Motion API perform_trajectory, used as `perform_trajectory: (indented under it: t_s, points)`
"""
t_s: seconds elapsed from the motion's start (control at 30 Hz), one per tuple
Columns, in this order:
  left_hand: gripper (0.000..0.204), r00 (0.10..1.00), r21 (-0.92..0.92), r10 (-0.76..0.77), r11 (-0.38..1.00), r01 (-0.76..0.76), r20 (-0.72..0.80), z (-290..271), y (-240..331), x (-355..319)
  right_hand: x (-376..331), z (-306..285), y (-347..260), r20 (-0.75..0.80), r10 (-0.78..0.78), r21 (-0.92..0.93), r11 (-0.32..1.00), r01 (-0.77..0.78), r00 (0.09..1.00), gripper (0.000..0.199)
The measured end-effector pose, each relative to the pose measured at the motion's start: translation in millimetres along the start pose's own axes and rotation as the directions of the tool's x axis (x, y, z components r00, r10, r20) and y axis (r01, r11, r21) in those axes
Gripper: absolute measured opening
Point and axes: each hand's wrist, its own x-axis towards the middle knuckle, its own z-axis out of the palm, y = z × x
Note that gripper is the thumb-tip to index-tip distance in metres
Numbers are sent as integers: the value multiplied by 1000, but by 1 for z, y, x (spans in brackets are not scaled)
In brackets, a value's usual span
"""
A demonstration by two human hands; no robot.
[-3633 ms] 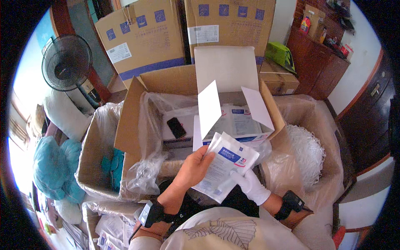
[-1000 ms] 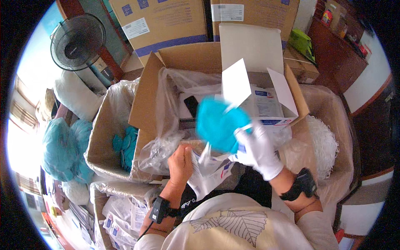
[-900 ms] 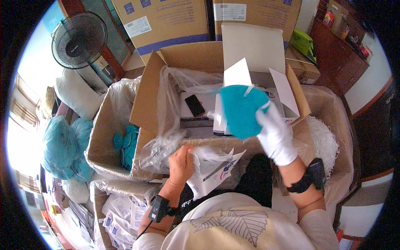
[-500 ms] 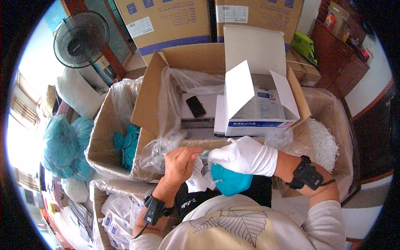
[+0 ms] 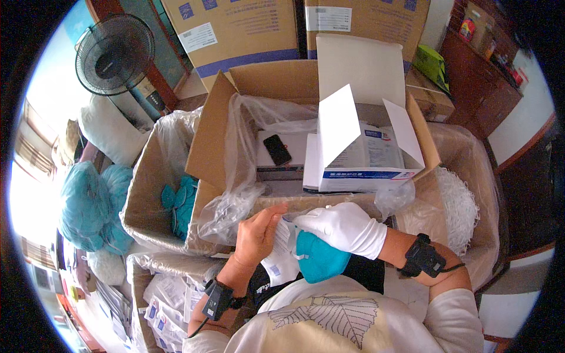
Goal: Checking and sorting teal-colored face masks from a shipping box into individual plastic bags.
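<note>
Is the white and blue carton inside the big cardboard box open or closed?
Open. The white and blue carton has its top flaps standing up and spread apart, leaving the top uncovered.

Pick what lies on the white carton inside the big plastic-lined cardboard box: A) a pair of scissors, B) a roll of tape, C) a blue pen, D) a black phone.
D: a black phone lies flat on the white carton, left of the open white box.

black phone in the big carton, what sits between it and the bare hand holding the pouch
In the head view, crumpled clear plastic liner and the carton's front wall lie between the black phone and the left hand gripping the white pouch.
</note>
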Motion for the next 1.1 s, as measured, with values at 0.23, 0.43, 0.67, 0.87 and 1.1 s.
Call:
perform_trajectory:
  t_s: [0.23,0.43,0.67,0.87,1.1]
  points:
    - [14,972,65,225,971,-230,72,9,1,-3,7,-2,6,340,163,118,970,-214,926,23]
    - [12,949,91,274,953,-290,154,22,5,-8,4,18,10,553,86,197,953,-230,829,30]
    - [11,962,101,227,965,-243,150,22,7,-14,2,32,11,570,-126,599,740,-306,812,33]
    - [13,960,68,191,976,-208,203,30,10,-27,-1,47,7,657,-270,622,722,-304,704,38]
    - [14,963,102,123,983,-151,239,30,6,-34,-19,57,8,626,-343,729,577,-369,700,39]
